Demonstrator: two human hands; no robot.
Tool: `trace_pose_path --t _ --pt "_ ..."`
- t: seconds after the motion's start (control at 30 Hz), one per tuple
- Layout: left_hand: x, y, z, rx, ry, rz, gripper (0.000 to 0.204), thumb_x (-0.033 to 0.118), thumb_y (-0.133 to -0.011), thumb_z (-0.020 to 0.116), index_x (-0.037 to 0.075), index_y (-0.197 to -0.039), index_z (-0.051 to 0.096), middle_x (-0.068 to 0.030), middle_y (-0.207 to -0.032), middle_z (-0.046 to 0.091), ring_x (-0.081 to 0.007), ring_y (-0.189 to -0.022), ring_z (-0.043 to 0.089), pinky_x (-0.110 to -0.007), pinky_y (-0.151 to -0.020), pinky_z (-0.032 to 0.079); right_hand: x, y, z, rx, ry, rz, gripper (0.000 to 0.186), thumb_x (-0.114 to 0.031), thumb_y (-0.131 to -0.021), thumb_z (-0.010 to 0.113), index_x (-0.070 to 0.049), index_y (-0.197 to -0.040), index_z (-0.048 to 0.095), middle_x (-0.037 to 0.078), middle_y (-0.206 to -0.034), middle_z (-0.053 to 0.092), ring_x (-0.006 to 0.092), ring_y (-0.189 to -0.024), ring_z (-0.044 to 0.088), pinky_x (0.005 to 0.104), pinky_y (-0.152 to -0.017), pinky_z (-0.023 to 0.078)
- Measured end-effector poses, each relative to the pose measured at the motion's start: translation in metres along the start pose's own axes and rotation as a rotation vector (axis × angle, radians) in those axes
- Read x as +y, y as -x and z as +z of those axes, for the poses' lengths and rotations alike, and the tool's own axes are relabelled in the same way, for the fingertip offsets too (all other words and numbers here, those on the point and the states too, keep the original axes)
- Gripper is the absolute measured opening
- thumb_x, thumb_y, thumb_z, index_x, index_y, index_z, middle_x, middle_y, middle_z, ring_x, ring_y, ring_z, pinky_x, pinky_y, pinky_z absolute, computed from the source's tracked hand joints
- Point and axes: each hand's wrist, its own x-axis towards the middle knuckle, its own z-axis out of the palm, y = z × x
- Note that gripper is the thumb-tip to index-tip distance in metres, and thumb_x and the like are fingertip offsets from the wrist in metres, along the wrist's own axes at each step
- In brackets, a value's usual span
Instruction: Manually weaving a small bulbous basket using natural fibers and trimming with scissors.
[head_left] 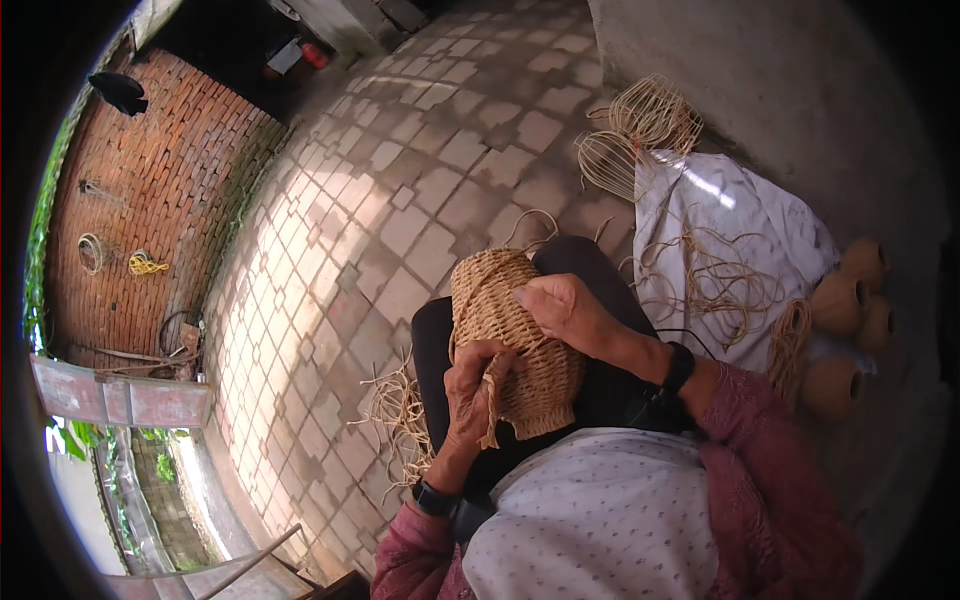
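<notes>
A tan woven straw basket [530,385] lies tilted across my lap, over dark trousers and a white patterned apron [600,510]. My right hand [572,312] is closed with its thumb and fingers pressed against the basket's upper right side. Low on the basket's left side, my left hand [472,390] has its fingers bent round a straw cord [490,408], whose end hangs below them. The left fingertips are partly hidden. Another strand [540,225] loops out past the basket's far end.
Loose strands [400,410] lie on the paving by my left leg. On my right, a white sheet [690,190] bears tangled cords [715,275] and a coiled bundle [790,345]. Round brown pots [835,303] stand beyond it, and open ribbed frames [650,110] at its far end.
</notes>
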Motion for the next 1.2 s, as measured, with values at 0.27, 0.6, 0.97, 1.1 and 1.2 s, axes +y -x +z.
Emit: trace_pose_path --t 0.27,0.6,0.97,1.1,1.2 --pt "0.002 -0.012 0.000 -0.036 -0.054 0.159 0.009 0.012 -0.099 0.061 0.004 -0.098 0.063 -0.0059 -0.082 0.070 -0.0151 -0.084 0.067 -0.030 -0.076 0.053 -0.001 0.006 0.007 0.097 0.030 -0.124 0.040 -0.029 -0.105 0.050 -0.008 -0.071 0.048 -0.007 -0.065 0.043 0.0018 -0.061 0.038 0.0235 -0.051 0.034" --pt "-0.008 -0.019 -0.006 -0.073 -0.127 0.203 0.010 0.015 -0.098 0.060 0.008 -0.093 0.065 -0.0029 -0.082 0.071 -0.0183 -0.083 0.062 -0.032 -0.084 0.045 -0.001 0.010 -0.006 0.024 -0.173 0.103 0.039 -0.029 -0.104 0.051 -0.010 -0.071 0.047 -0.007 -0.063 0.043 0.0029 -0.056 0.038 0.0229 -0.049 0.032" --pt "0.012 -0.016 0.004 0.045 0.015 -0.009 0.007 0.007 -0.093 0.063 0.001 -0.097 0.065 -0.0102 -0.080 0.071 -0.0189 -0.070 0.068 -0.032 -0.074 0.053 -0.041 0.054 -0.018 -0.202 0.275 -0.389 0.030 -0.028 -0.100 0.062 -0.002 -0.085 0.059 0.000 -0.076 0.050 0.0131 -0.068 0.048 0.0309 -0.064 0.042" --pt "0.011 -0.017 0.001 0.031 -0.349 0.251 0.009 0.007 -0.090 0.064 0.000 -0.096 0.066 -0.0148 -0.080 0.068 -0.0245 -0.072 0.069 -0.034 -0.072 0.053 -0.061 0.019 0.009 -0.291 0.284 -0.390 0.030 -0.022 -0.099 0.063 0.001 -0.082 0.057 0.002 -0.075 0.049 0.0139 -0.070 0.048 0.0318 -0.064 0.040" --pt "0.010 -0.019 -0.002 -0.038 -0.308 0.326 0.010 0.008 -0.089 0.065 0.001 -0.095 0.067 -0.0168 -0.080 0.067 -0.0295 -0.073 0.069 -0.035 -0.069 0.053 -0.054 -0.016 0.009 -0.310 0.237 -0.416 0.029 -0.023 -0.100 0.061 0.002 -0.085 0.058 0.003 -0.072 0.048 0.0125 -0.066 0.046 0.0323 -0.061 0.040"
